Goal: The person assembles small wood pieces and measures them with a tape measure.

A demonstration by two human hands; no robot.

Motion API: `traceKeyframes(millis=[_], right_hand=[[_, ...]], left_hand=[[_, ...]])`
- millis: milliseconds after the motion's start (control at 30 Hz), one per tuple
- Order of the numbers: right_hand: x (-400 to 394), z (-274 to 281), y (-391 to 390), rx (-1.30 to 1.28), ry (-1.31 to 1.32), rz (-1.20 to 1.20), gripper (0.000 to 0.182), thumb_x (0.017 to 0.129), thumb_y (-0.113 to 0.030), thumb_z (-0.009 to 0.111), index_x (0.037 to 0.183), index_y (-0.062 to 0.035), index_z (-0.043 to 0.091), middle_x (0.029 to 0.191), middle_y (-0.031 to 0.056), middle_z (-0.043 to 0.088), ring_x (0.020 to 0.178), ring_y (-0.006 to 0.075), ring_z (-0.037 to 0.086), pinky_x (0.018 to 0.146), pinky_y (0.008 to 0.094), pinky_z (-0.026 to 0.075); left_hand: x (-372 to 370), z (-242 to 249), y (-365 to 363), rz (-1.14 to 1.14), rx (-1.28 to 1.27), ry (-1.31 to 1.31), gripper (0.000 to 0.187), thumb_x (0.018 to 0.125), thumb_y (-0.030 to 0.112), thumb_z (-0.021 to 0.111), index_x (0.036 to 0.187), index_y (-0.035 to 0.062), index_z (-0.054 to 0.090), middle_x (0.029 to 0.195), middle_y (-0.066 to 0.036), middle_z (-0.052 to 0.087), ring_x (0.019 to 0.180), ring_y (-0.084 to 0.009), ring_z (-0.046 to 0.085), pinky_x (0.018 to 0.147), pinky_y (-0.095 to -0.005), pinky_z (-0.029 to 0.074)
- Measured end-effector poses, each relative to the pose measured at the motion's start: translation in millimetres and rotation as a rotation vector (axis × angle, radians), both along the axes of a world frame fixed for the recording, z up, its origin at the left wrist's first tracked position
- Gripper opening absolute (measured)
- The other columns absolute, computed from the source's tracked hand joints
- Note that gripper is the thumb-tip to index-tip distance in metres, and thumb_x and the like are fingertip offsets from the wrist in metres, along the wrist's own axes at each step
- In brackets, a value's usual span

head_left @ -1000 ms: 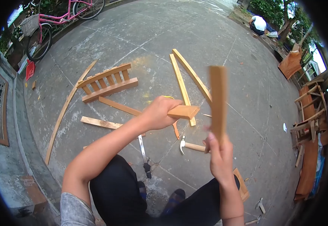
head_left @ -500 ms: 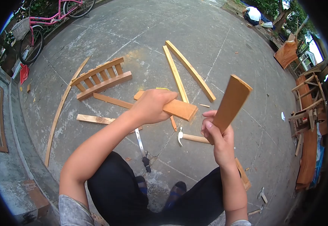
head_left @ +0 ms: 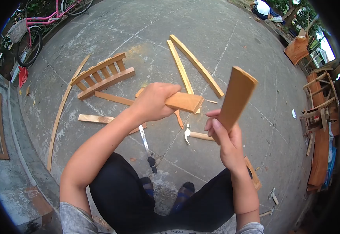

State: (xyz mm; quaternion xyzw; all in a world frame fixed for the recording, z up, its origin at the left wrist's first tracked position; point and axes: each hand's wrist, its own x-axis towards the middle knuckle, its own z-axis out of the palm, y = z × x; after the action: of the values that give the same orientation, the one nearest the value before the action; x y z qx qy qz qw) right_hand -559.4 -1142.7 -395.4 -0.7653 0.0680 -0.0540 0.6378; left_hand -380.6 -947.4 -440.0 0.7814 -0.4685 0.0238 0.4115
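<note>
My left hand (head_left: pixel 154 100) is closed over the middle of a flat wooden board (head_left: pixel 185 102), which sticks out to the right and a little to the left of the fist. In my right hand (head_left: pixel 226 138) a second wooden board (head_left: pixel 238 95) stands nearly upright, gripped at its lower end between thumb and fingers. The two boards are apart. Below them a claw hammer (head_left: pixel 188 135) lies on the concrete, its handle end hidden behind my right hand. An orange-handled tool (head_left: pixel 179 119) lies under the left board, partly covered.
A slatted wooden frame (head_left: pixel 105 80) lies ahead on the left, beside a long curved strip (head_left: pixel 62 105). Two yellowish beams (head_left: pixel 199 68) lie ahead. A handsaw (head_left: pixel 144 140) lies near my feet. Wooden furniture parts (head_left: pixel 320 105) line the right. A person (head_left: pixel 261 8) crouches far off.
Both hands have stayed closed on their boards. The left board has shifted slightly left and up, and the right one slightly up. The view has tilted a little.
</note>
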Motion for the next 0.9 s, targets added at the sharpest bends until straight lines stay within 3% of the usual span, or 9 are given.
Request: traceKeyframes(millis=[133, 267, 300, 333, 400, 500, 600, 767, 900], right_hand=[[-7, 12, 3, -0.093, 0.033, 0.016, 0.029, 0.108, -0.019, 0.054, 0.129, -0.0008, 0.062, 0.087, 0.0010, 0.061, 0.084, 0.0083, 0.058, 0.076, 0.0269, 0.047], [-3, 9, 18, 0.157, -0.332, -0.103, 0.031, 0.109, -0.022, 0.054, 0.129, -0.0009, 0.063, 0.081, -0.0004, 0.058, 0.074, 0.0081, 0.053, 0.070, 0.0270, 0.045], [-1, 7, 7, -0.033, -0.153, -0.035, 0.030, 0.109, -0.021, 0.054, 0.129, -0.0012, 0.063, 0.080, -0.0010, 0.056, 0.074, 0.0077, 0.051, 0.068, 0.0268, 0.043], [2, 10, 7, -0.114, 0.035, 0.009, 0.029, 0.109, -0.020, 0.053, 0.127, -0.0005, 0.063, 0.080, -0.0013, 0.055, 0.073, 0.0074, 0.050, 0.067, 0.0269, 0.042], [3, 5, 5, -0.121, 0.027, -0.008, 0.026, 0.108, -0.019, 0.054, 0.126, -0.0019, 0.063, 0.079, -0.0012, 0.055, 0.072, 0.0072, 0.050, 0.067, 0.0273, 0.042], [0, 6, 6, 0.094, -0.383, -0.086, 0.022, 0.106, -0.016, 0.056, 0.123, -0.0042, 0.064, 0.085, 0.0014, 0.059, 0.075, 0.0095, 0.054, 0.069, 0.0294, 0.045], [6, 0, 4, -0.132, 0.013, 0.048, 0.021, 0.106, -0.015, 0.055, 0.119, -0.0017, 0.065, 0.087, 0.0018, 0.061, 0.078, 0.0114, 0.055, 0.073, 0.0309, 0.047], [0, 4, 1, 0.081, -0.242, -0.128, 0.019, 0.104, -0.018, 0.059, 0.114, -0.0027, 0.067, 0.084, 0.0072, 0.061, 0.080, 0.0172, 0.060, 0.074, 0.0338, 0.048], [8, -7, -5, -0.167, 0.049, 0.091, 0.026, 0.108, -0.021, 0.054, 0.122, -0.0018, 0.064, 0.083, 0.0025, 0.061, 0.075, 0.0100, 0.057, 0.071, 0.0306, 0.047]], left_hand=[[3, -2, -1, 0.008, 0.007, 0.042, 0.021, 0.078, 0.011, 0.074, 0.084, 0.0014, 0.057, 0.077, -0.018, 0.064, 0.078, -0.0412, 0.065, 0.067, -0.0455, 0.049], [3, -3, -6, -0.008, -0.051, 0.168, 0.019, 0.081, 0.012, 0.074, 0.083, 0.0006, 0.058, 0.077, -0.019, 0.065, 0.074, -0.0404, 0.065, 0.065, -0.0435, 0.048], [3, -2, -5, 0.004, -0.052, 0.212, 0.019, 0.082, 0.012, 0.073, 0.083, 0.0004, 0.058, 0.077, -0.019, 0.065, 0.073, -0.0401, 0.065, 0.065, -0.0430, 0.048], [2, -6, -4, 0.008, -0.067, 0.198, 0.020, 0.084, 0.012, 0.073, 0.083, 0.0001, 0.057, 0.074, -0.018, 0.062, 0.069, -0.0357, 0.061, 0.063, -0.0413, 0.046], [8, -11, -4, -0.013, -0.085, 0.150, 0.023, 0.088, 0.013, 0.073, 0.082, -0.0004, 0.055, 0.069, -0.015, 0.056, 0.060, -0.0269, 0.052, 0.060, -0.0379, 0.042], [7, -8, -5, 0.034, -0.031, 0.272, 0.027, 0.093, 0.015, 0.070, 0.080, 0.0000, 0.054, 0.066, -0.011, 0.049, 0.059, -0.0193, 0.044, 0.058, -0.0361, 0.039], [5, -6, -9, 0.006, -0.093, 0.264, 0.031, 0.097, 0.018, 0.068, 0.077, 0.0007, 0.052, 0.064, -0.008, 0.045, 0.061, -0.0141, 0.039, 0.057, -0.0346, 0.036], [9, -13, -8, 0.060, -0.048, 0.285, 0.032, 0.098, 0.018, 0.068, 0.076, 0.0014, 0.051, 0.063, -0.004, 0.045, 0.061, -0.0120, 0.039, 0.057, -0.0333, 0.036], [9, -13, -10, 0.053, -0.043, 0.328, 0.035, 0.100, 0.020, 0.068, 0.074, 0.0015, 0.051, 0.064, -0.001, 0.047, 0.062, -0.0097, 0.042, 0.058, -0.0319, 0.036]])
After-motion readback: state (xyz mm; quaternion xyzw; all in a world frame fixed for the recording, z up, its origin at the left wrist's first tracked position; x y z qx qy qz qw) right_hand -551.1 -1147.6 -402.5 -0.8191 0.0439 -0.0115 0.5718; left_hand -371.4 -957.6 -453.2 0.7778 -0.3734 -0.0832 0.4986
